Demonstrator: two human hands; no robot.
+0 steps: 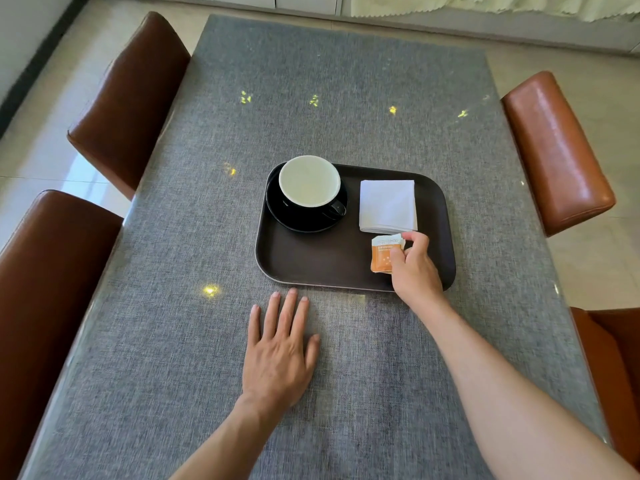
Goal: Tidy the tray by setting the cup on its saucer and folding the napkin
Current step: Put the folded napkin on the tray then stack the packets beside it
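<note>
A dark brown tray (311, 261) lies on the grey table. In its far left corner a black cup with a white inside (309, 181) stands upright on a black saucer (298, 221), handle toward the right. A white napkin (388, 205) lies folded into a square on the tray's right side. Just below it, my right hand (414, 268) pinches a small orange and white sachet (382, 252) between thumb and fingers at the tray's near right corner. My left hand (278, 351) rests flat on the table in front of the tray, fingers spread, holding nothing.
The grey table (173, 341) has a glossy cover with spots of reflected light. Brown leather chairs stand on the left (131, 98) and near left (52, 289), and orange-brown ones on the right (554, 150).
</note>
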